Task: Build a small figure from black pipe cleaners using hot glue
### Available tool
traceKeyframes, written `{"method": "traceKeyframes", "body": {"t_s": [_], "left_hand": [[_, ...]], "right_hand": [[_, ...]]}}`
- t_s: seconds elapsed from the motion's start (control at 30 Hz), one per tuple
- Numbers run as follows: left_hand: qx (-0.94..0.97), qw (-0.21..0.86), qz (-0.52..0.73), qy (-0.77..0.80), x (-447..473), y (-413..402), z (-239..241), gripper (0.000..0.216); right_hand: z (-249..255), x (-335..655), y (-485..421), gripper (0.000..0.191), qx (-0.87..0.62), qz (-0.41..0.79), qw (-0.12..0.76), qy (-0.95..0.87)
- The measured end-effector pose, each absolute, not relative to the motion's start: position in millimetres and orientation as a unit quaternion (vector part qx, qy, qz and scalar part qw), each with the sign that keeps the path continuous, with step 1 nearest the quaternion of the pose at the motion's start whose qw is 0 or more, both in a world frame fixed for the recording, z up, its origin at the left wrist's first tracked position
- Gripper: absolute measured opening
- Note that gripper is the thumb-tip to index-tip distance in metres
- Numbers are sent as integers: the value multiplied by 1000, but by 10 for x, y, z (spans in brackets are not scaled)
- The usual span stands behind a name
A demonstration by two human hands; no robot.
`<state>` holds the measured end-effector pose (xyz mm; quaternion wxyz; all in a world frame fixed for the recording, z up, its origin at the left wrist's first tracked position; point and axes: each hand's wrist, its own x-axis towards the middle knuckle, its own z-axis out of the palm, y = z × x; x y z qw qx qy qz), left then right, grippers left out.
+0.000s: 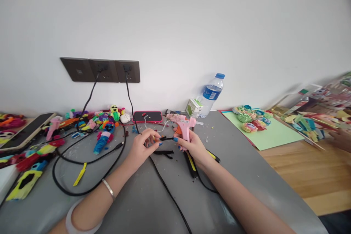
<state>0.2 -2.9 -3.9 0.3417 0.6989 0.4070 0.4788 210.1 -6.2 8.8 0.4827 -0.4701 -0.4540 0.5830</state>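
My left hand (pixel 145 144) pinches a short black fuzzy strip, which looks like a pipe cleaner (pixel 166 138), between thumb and fingers. The strip's other end reaches the fingertips of my right hand (pixel 190 142). That hand is closed around the handle of a pink hot glue gun (pixel 185 125), whose nozzle points left. Just below my hands, more black fuzzy strips (pixel 163 152) lie on the grey table (pixel 131 204). A black and yellow cutter (pixel 191 165) lies under my right wrist, partly hidden.
Black cables (pixel 170 190) loop across the table from the wall sockets (pixel 100 70). Colourful fuzzy figures (pixel 105 135) crowd the left. Behind are a phone (pixel 147 116), a small carton (pixel 194 108) and a water bottle (pixel 211 95). Crumpled paper flowers (pixel 251 119) rest on green paper (pixel 274 135).
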Motion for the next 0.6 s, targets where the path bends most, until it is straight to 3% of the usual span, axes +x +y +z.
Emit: {"method": "traceKeyframes", "body": {"t_s": [0.6], "left_hand": [[740,283,474,383,-6,-35,-24,7]], "right_hand": [[104,2104,-66,52,-456,603,476,-448]]}}
